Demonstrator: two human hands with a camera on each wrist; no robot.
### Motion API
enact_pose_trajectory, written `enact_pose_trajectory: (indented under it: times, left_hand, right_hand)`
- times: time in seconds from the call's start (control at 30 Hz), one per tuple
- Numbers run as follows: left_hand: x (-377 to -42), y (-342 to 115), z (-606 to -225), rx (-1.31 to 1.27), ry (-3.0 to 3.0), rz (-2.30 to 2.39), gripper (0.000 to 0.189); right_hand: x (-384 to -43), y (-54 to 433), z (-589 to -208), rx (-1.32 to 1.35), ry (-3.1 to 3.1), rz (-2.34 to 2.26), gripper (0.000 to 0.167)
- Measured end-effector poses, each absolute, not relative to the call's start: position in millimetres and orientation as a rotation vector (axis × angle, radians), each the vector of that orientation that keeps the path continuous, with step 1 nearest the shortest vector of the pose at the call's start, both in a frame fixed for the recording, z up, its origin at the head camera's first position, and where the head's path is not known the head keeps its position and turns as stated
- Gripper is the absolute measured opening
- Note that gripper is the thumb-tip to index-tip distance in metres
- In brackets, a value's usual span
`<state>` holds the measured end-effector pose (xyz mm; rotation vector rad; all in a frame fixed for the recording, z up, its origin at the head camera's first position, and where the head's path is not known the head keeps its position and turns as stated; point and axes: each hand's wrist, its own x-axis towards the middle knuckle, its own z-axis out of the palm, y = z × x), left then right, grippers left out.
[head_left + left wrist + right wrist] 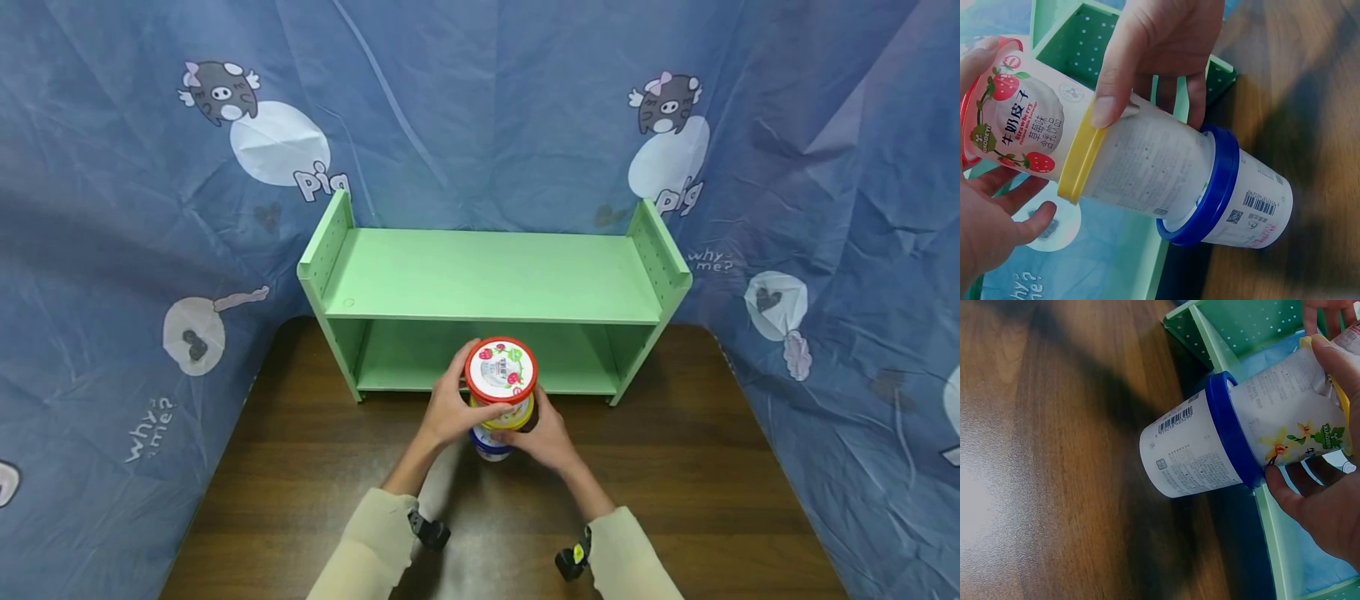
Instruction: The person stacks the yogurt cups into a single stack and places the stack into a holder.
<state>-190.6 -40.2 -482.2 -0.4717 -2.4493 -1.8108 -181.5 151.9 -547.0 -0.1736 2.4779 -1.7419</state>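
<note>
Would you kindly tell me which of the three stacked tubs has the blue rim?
The bottom tub; the middle tub has a yellow rim, the top tub a red rim.

plastic lids, glossy wooden table

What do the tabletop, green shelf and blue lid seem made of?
Tabletop: seemingly wood or laminate, semi-gloss; brown grain, bright glare.
Green shelf: perhaps painted board or plastic, satin; flat panels, faint sheen.
Blue lid: likely smooth plastic, slightly glossy; evenly coloured, thick moulded rim.
</note>
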Motion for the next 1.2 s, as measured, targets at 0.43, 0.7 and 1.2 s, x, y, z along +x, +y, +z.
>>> enact_pose_trajectory:
  times: [0.43, 0.7, 1.2]
  left_hand:
    - [-192.6, -39.6, -479.4, -0.424, -2.520, -1.818, 0.105]
    - [-194.9, -41.1, -479.6, -0.466, -2.527, -1.848, 0.105]
    - [-195.2, -50.7, -478.0, -0.504, -2.491, -1.786, 0.120]
  right_hand:
    - [-184.1, 150.2, -546.1, -0.207, 2.483, -1.750, 0.097]
    - [-184.2, 150.6, -546.2, -0.202, 2.455, -1.760, 0.097]
    - [-180.7, 157.3, -549.6, -0.149, 2.500, -1.713, 0.108]
